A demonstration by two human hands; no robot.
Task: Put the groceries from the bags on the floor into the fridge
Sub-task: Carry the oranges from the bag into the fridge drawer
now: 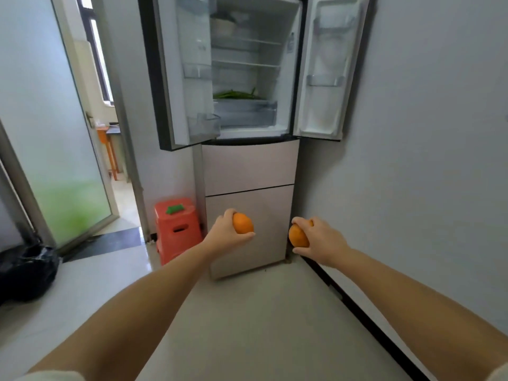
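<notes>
The fridge [248,169] stands ahead with both upper doors swung open; its lower drawers are closed. Inside are glass shelves, a bowl on an upper shelf and green vegetables [236,94] lying above the clear crisper drawer. My left hand [224,233] grips an orange [242,223] in front of the lower drawer. My right hand [320,240] grips a second orange [297,236] at the same height, near the fridge's right edge. Both arms are stretched forward. No grocery bags show in the view.
A red plastic stool [177,229] stands left of the fridge. A black bag [26,273] lies on the floor at far left. A frosted glass door [60,149] stands open to another room. A grey wall [426,160] runs close on the right.
</notes>
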